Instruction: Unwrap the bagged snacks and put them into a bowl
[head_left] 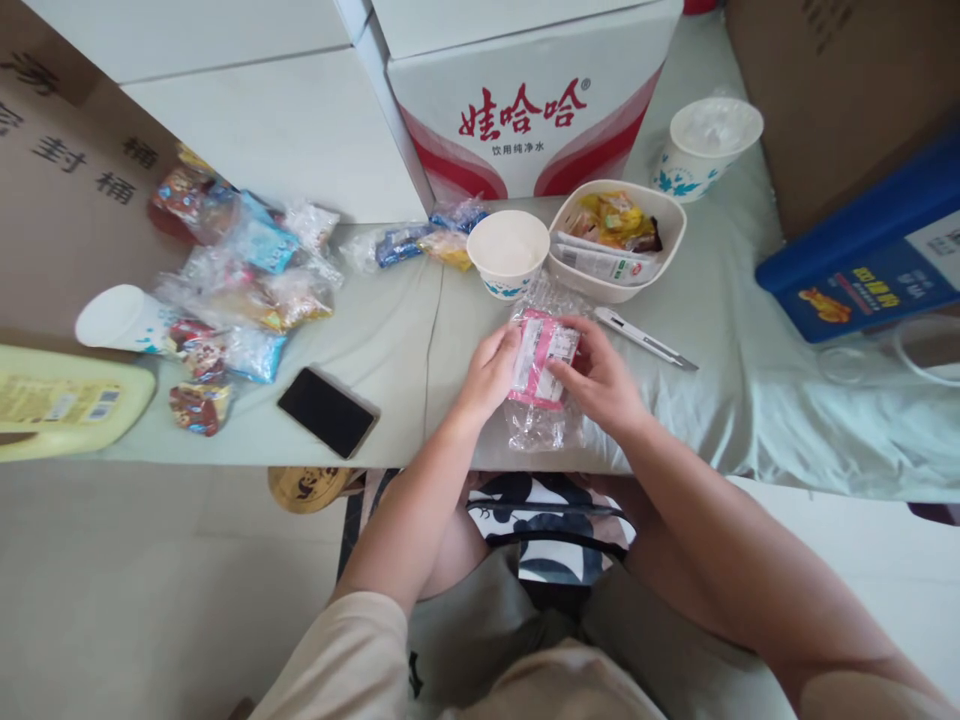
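Observation:
Between my two hands is a pink and white snack packet (541, 360) with small print on it. My left hand (493, 368) grips its left edge, thumb on top. My right hand (600, 375) grips the right edge, thumb across the printed face. Crumpled clear plastic wrap (546, 428) shows below and above the packet; whether it is joined to it I cannot tell. Just beyond my hands stands a white paper cup (508, 250). A white utility knife (646, 338) lies to the right of my right hand.
A cream basket (667, 270) holds several packets. Another paper cup (701, 150) stands behind it. Wrapped snacks (259, 275), a tipped cup (120, 318) and a phone (328, 411) lie left. Boxes (525, 150) line the back; a blue container (862, 260) stands right.

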